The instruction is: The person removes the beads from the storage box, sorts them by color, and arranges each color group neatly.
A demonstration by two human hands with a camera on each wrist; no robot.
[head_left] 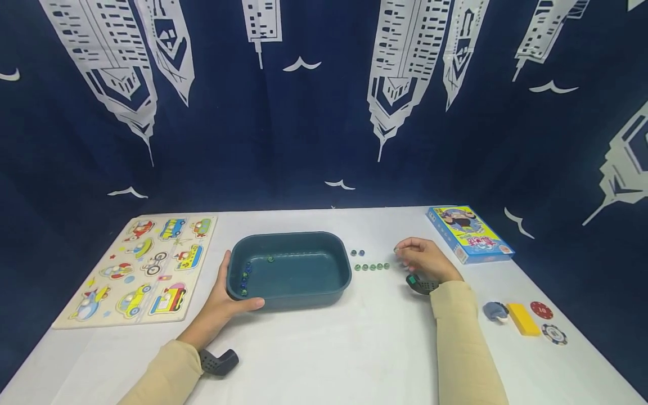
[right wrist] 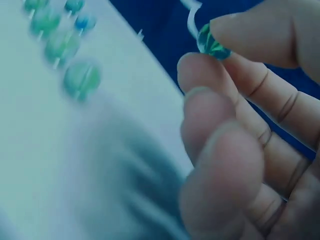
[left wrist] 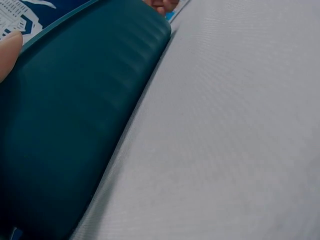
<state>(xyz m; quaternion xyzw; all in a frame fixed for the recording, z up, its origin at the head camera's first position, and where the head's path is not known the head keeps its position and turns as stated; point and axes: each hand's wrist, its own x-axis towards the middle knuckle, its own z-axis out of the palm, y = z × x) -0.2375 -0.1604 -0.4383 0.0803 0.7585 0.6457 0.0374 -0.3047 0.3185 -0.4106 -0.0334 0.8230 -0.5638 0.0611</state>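
Right hand (head_left: 426, 261): I pinch a green glass marble (right wrist: 213, 45) | row of five green marbles (head_left: 372, 267): just left of that pinch | left hand (head_left: 223, 306): I grip the teal bin (head_left: 298, 273) by its left end | blue and green marbles (head_left: 245, 276): inside, near this grip

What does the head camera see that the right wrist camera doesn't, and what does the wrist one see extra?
Only the head view shows the tub, the left hand holding it, the puzzle, the box and the yellow block.

Only the right wrist view clearly shows the green swirls inside the held marble; from the head it's too tiny to make out.

Both show the right hand, the table marbles, the white table and the blue cloth.
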